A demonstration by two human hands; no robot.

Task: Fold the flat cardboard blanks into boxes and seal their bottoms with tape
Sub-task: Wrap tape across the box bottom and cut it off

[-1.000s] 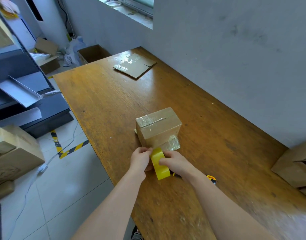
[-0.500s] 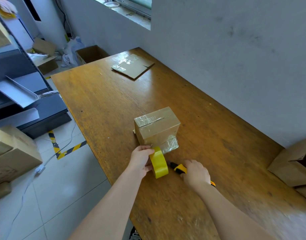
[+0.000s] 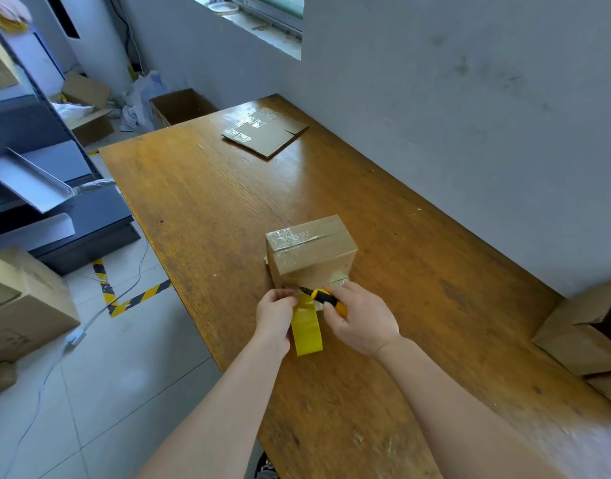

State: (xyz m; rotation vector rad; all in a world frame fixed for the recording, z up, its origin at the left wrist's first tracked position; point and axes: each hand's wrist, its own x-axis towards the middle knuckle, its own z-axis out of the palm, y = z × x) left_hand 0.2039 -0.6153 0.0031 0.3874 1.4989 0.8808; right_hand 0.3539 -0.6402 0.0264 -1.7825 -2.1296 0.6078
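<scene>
Fingers (image 3: 286,296) of left hand (image 3: 274,314) clamp yellow tape roll (image 3: 307,326), keeping tape taut; right hand (image 3: 361,319) grips utility knife (image 3: 326,299), probably to cut near box (image 3: 311,254).

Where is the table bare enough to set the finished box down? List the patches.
Bare: the wide stretch of table between box and flat blank; also between box and side cartons. Crowded: the near edge, where both hands work tape roll and knife.

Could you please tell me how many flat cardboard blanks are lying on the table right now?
1: the flat blank lies at the table's far end, near the wall. More may sit out of frame.
</scene>
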